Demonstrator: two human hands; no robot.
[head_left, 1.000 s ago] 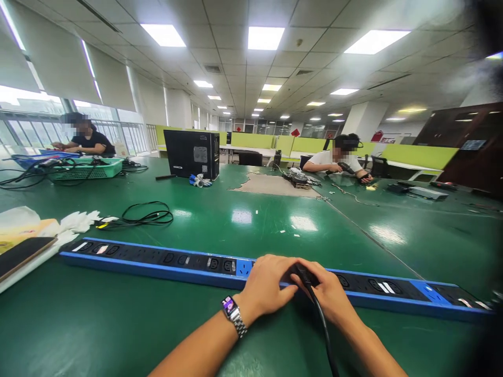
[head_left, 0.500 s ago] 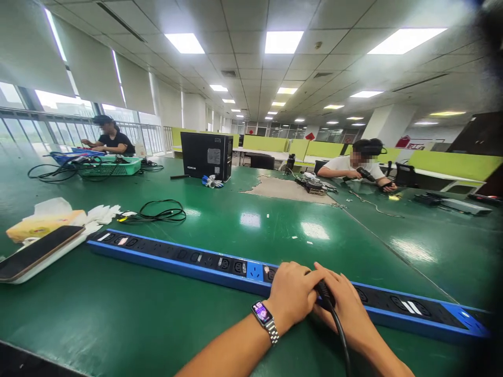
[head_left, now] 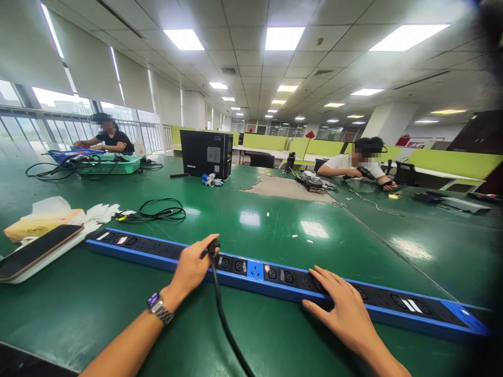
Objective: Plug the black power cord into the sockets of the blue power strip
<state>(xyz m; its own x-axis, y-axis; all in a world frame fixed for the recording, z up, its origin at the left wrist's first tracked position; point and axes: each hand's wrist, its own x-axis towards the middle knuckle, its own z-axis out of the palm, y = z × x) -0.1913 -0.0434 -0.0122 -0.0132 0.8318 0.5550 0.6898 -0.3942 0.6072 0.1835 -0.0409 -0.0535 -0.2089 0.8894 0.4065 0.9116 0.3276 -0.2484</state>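
A long blue power strip (head_left: 243,280) with black sockets lies across the green table in front of me. My left hand (head_left: 194,267), with a watch on the wrist, is closed on a black power plug (head_left: 213,246) over the strip's left-middle sockets. Whether the plug's pins are in a socket is hidden. Its black cord (head_left: 225,319) runs down past the strip's front edge. My right hand (head_left: 341,306) rests on the strip right of the middle, fingers spread across its top and thumb at the front side, holding nothing else.
A black computer case (head_left: 205,154) stands at the back with gloves (head_left: 212,180) before it. Coiled cable (head_left: 163,210), a tissue pack (head_left: 45,220) and a dark flat object (head_left: 41,251) lie left. A green basket (head_left: 112,166) holds cables. Two people work across the table.
My left hand has moved left along the strip with the plug, away from my right hand. The right hand's fingers have spread onto the strip where the plug was.
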